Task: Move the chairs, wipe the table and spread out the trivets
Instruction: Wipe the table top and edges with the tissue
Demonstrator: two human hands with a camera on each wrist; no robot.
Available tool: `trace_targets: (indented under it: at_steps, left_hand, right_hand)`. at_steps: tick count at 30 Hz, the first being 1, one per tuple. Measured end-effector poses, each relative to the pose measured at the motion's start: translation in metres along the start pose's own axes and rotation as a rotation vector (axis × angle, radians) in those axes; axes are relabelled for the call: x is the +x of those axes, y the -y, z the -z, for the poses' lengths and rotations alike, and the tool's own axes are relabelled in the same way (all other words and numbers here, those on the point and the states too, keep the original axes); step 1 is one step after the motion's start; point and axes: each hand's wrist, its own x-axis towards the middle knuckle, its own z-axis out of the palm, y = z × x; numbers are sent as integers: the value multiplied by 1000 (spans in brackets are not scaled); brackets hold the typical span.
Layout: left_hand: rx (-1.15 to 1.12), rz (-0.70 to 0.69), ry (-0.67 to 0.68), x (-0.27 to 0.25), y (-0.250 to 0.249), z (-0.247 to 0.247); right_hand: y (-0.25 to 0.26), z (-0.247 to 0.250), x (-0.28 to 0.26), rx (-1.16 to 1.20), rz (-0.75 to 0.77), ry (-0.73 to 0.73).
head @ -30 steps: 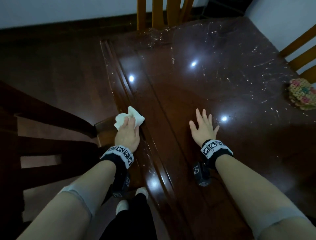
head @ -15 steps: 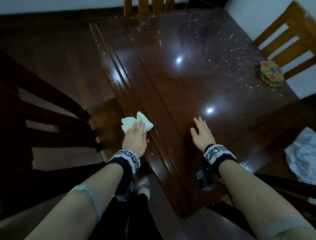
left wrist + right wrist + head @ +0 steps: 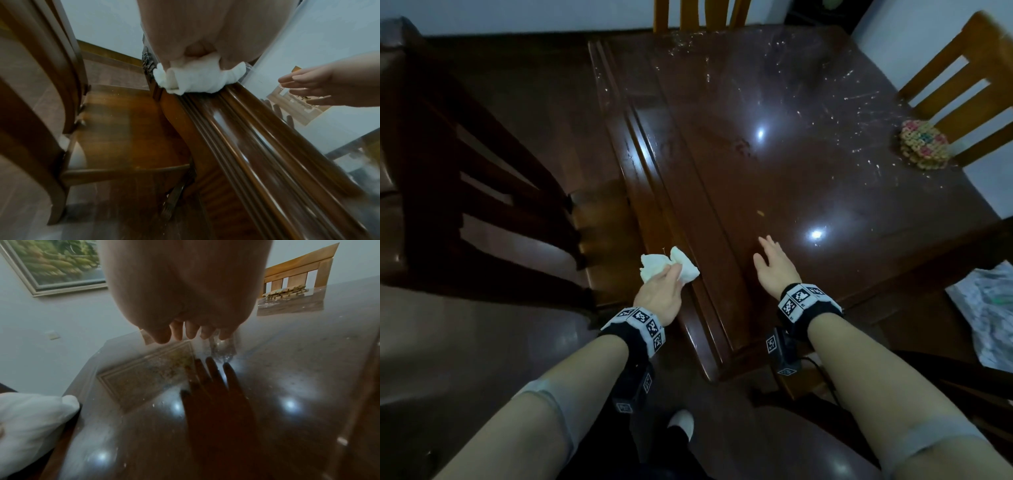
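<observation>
A glossy dark wooden table [image 3: 808,144] fills the middle, its far half speckled with white crumbs. My left hand [image 3: 659,291] grips a crumpled white cloth [image 3: 667,269] and holds it on the moulded left edge of the table [image 3: 236,123], near the front corner; the cloth [image 3: 193,79] bulges out under my fingers. My right hand [image 3: 777,267] hovers flat and open just above the tabletop, fingers [image 3: 191,332] straight, its shadow on the gloss below. A stack of beaded trivets [image 3: 923,144] lies at the table's right edge.
A dark chair [image 3: 493,205] stands at the left, its seat [image 3: 127,129] close against the table's side. Lighter wooden chairs stand at the far end [image 3: 702,15] and at the right [image 3: 962,78]. A patterned white cloth [image 3: 986,315] lies at the lower right.
My left hand has drawn the cloth back along the table's left edge towards the front corner. My right hand has lifted off the tabletop. My view has pulled back.
</observation>
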Motion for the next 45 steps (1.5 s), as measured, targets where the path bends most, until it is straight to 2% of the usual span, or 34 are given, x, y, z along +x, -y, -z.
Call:
trace_targets:
  at_steps: [10, 13, 15, 17, 20, 23, 25, 27, 30, 33, 35, 40, 42, 45]
  left_hand:
    - [65, 82, 251, -85, -30, -44]
    - [-90, 131, 377, -96, -23, -56]
    - [-234, 126, 394, -97, -17, -58]
    - [-325, 143, 287, -96, -14, -50]
    - [-333, 151, -16, -94, -14, -26]
    - [-160, 133, -329, -91, -20, -9]
    - [-55, 125, -412, -86, -22, -8]
    - [-6, 113, -346, -78, -24, -17]
    - [84, 64, -128, -71, -24, -48]
    - [125, 15, -78, -78, -25, -71]
    - [187, -34, -46, -81, -24, -72]
    - [287, -157, 191, -99, -27, -67]
    - [295, -203, 319, -112, -32, -73]
    - [286, -258, 607, -129, -51, -78]
  right_hand:
    - [-42, -4, -65, 33, 48, 12]
    - [-48, -6, -79, 57, 57, 14]
    - [-51, -6, -85, 70, 61, 14]
    - [-52, -6, -89, 82, 65, 10]
    - [-52, -6, -93, 97, 84, 6]
    - [-53, -6, -95, 113, 107, -8]
    - [-57, -5, -97, 124, 109, -23]
    - [-62, -6, -99, 114, 106, -39]
    - [-71, -7, -102, 106, 83, -48]
    - [-78, -9, -103, 116, 53, -45]
    - [-78, -12, -104, 115, 36, -38]
    - [-68, -20, -106, 109, 78, -27]
    - [-66, -21, -106, 74, 94, -7]
    - [-66, -18, -107, 47, 96, 19]
